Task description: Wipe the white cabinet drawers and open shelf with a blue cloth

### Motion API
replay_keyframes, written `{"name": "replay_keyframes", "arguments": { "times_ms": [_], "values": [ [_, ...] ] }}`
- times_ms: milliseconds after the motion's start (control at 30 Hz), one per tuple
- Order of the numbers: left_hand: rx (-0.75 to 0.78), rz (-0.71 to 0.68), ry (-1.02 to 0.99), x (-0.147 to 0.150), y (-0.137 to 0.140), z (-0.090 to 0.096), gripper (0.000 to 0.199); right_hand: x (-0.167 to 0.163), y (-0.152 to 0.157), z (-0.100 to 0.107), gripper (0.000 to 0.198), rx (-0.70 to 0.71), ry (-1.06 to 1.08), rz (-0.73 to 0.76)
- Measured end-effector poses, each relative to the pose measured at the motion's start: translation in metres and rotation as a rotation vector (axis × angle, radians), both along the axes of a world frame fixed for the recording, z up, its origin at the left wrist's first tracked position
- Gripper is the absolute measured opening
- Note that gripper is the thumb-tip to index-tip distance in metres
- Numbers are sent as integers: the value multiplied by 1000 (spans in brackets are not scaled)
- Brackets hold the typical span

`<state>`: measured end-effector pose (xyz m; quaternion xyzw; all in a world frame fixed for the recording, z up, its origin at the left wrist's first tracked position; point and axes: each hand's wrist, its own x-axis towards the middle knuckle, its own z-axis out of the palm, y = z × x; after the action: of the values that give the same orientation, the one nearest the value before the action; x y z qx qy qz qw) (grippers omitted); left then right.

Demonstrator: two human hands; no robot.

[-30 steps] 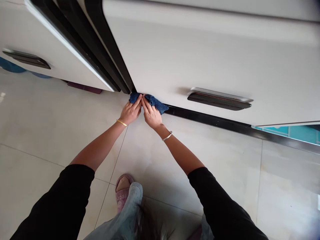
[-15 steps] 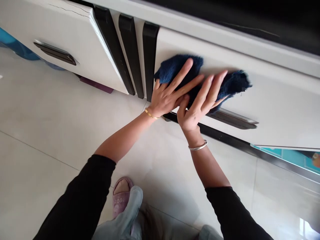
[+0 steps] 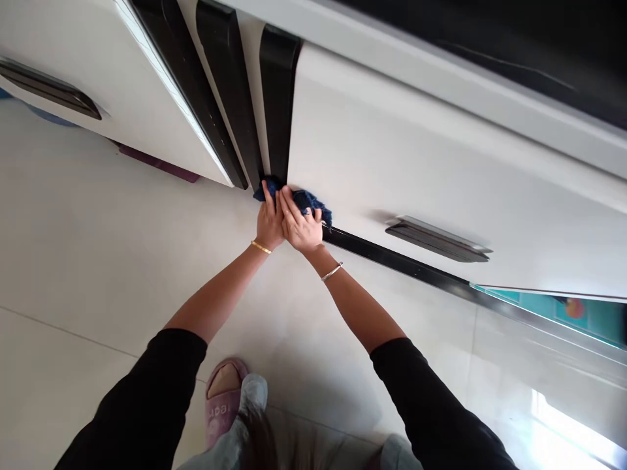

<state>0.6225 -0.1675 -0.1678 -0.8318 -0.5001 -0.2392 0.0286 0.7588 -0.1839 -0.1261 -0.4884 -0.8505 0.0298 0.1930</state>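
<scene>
While both hands press a blue cloth (image 3: 306,201) low on the cabinet, the step in hand looks like wiping the bottom corner of the white drawer front (image 3: 392,156). Far to the left of the fingers is another white drawer with a dark handle (image 3: 49,98). Closer in, just left of and above the fingers, three black strips (image 3: 230,98) run up the cabinet. The left hand (image 3: 269,222) lies flat with its fingers (image 3: 267,196) stretched out, pushing the cloth against the foot of the rightmost black strip. A gold bangle (image 3: 261,247) sits on that wrist. The right hand (image 3: 301,228) touches the left one, and its fingers (image 3: 291,202) are spread flat on the cloth too, pressing it rather than gripping it. A silver bangle (image 3: 332,271) sits on that wrist. The cloth is bunched under and just past the fingertips, right at the drawer's lower left corner. To the right of the fingers, a black rail (image 3: 416,267) runs along under the drawer, and further right is the drawer's dark handle (image 3: 435,238). Both arms reach forward and down, nearly straight, in black sleeves (image 3: 147,405). Below the fingers are the pale floor tiles (image 3: 73,261) and a pink slipper (image 3: 220,398). I think the next move needs firm, flat pressure while sliding the cloth along.
</scene>
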Motion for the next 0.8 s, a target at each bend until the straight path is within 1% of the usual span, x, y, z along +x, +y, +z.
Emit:
{"name": "replay_keyframes", "arguments": {
  "times_ms": [33,67,133,200,300,367,433,467,533,600,633,700,800],
  "values": [
    [-43,121,-67,-3,-15,-2,76,4,-4,-4,61,-41,-20,55],
    [-99,159,-104,-6,-31,-3,72,9,-9,-7,61,-71,-37,115],
    [-210,66,-76,-12,-65,-4,64,22,-25,-11,62,-105,-63,221],
    [-254,-52,-30,-18,-97,-5,59,37,-49,-14,61,-108,-68,263],
    [-214,-187,-9,-21,-131,-3,56,65,-95,-13,60,-64,-43,241],
    [-190,-263,-10,-17,-141,1,54,84,-121,-10,59,-27,-30,218],
    [-180,-322,-4,-8,-138,6,52,103,-136,-8,58,-15,-25,192],
    [-173,-339,-2,-2,-132,8,52,112,-137,-7,58,-17,-24,175],
    [-152,-354,-4,12,-111,12,53,125,-128,-6,57,-9,-27,129],
    [-146,-346,-9,26,-84,13,54,132,-108,-7,57,12,-42,91],
    [-152,-339,-13,31,-70,11,54,134,-97,-9,58,14,-53,86],
    [-181,-349,-14,38,-44,4,54,133,-78,-12,59,-26,-82,103],
    [-240,-414,9,38,-16,-14,51,132,-64,-19,59,-118,-119,134]
  ]
}}
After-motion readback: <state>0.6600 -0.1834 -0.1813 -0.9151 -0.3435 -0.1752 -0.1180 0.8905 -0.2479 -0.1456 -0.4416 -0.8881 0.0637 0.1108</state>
